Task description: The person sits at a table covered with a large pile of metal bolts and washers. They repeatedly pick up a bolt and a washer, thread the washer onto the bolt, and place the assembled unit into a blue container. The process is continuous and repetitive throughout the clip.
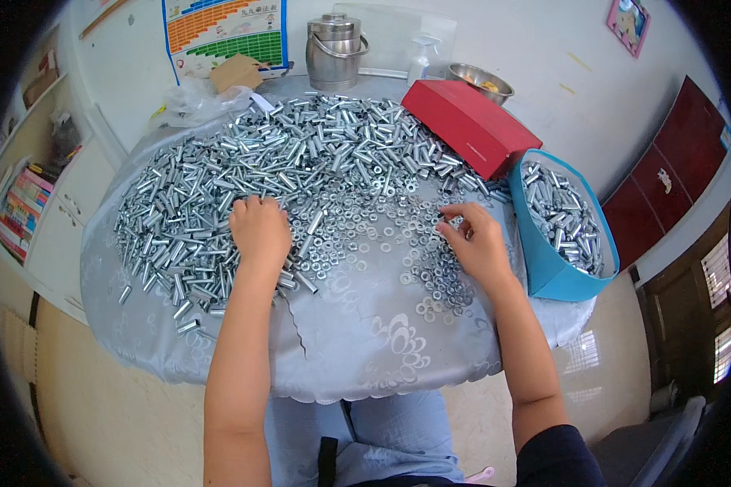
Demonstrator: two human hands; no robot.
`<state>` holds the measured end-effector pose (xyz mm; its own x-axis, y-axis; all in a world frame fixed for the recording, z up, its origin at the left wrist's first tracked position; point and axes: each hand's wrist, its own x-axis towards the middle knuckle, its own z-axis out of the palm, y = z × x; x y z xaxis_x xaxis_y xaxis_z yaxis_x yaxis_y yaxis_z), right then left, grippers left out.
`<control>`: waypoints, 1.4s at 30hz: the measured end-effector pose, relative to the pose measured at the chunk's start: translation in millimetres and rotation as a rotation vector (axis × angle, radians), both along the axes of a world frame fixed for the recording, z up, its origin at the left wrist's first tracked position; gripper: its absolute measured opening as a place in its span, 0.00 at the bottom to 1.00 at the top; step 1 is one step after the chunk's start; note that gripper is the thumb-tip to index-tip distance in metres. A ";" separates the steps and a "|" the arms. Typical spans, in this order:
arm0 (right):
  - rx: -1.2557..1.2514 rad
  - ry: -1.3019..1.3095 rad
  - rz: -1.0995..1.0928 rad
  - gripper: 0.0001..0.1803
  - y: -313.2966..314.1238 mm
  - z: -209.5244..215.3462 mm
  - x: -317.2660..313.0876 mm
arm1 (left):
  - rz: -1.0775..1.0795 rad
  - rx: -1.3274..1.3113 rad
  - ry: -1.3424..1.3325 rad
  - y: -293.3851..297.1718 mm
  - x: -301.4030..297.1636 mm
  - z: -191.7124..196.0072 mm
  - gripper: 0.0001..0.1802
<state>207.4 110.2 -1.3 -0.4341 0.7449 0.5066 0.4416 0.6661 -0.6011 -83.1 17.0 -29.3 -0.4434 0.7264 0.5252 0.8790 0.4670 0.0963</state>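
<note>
A big heap of shiny metal sleeves (211, 174) covers the left and back of the table. My left hand (260, 231) is down on its near right part, fingers curled; what lies under the fingertips is hidden. On the right, my right hand (477, 243) hovers over a cluster of small nuts and washers (443, 280). Its thumb and forefinger come close together, and anything between them is too small to make out. More washers and nuts (365, 223) are strewn between the hands, with a few sleeves lying among them near my left hand.
A blue fabric bin (536, 252) full of sleeves stands at the right edge. Behind it a red box (471, 122) rests against the heap. A metal pot (333, 53), spray bottle (423, 58), bowl (495, 77) and plastic bag (199, 101) line the back. A silvery cloth (365, 357) covers the table.
</note>
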 end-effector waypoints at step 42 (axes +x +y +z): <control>-0.752 0.417 0.441 0.10 -17.8 2.7 -14.0 | -0.782 0.208 -1.578 -5.8 95.2 12.6 0.16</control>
